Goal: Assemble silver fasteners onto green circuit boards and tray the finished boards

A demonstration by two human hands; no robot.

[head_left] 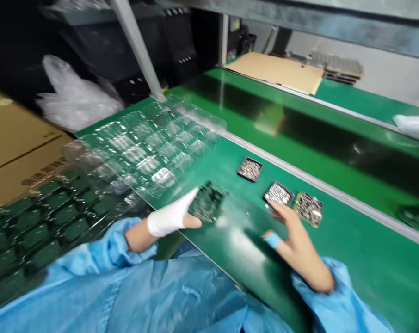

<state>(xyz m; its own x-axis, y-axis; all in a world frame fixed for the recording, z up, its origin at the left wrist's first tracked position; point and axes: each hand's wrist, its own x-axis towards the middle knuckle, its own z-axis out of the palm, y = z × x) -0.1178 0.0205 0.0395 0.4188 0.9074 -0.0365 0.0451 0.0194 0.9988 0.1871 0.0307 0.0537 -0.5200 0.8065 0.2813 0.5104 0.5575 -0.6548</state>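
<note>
My left hand [175, 215], wrapped in white around the palm, grips the edge of a dark green, roughly square part [206, 202] that looks like a circuit board; blur hides its details. My right hand [292, 236] has its thumb and fingers apart, with blue tape on the thumb. Its fingertips reach the near edge of a small black tray [279, 192] of shiny metal pieces. Beside that tray sits another container [309, 209] of larger metal pieces. Farther left is a black tray [250, 169] of small metal parts. One tiny piece [247, 213] lies loose on the green bench [355, 259].
Clear plastic blister trays [150, 143] lie on the bench's left end. More trays [57, 222] with dark green contents stand lower left, near a cardboard box [18, 148]. A metal rail [299, 172] runs behind the containers, and a shelf beam [317, 23] crosses overhead.
</note>
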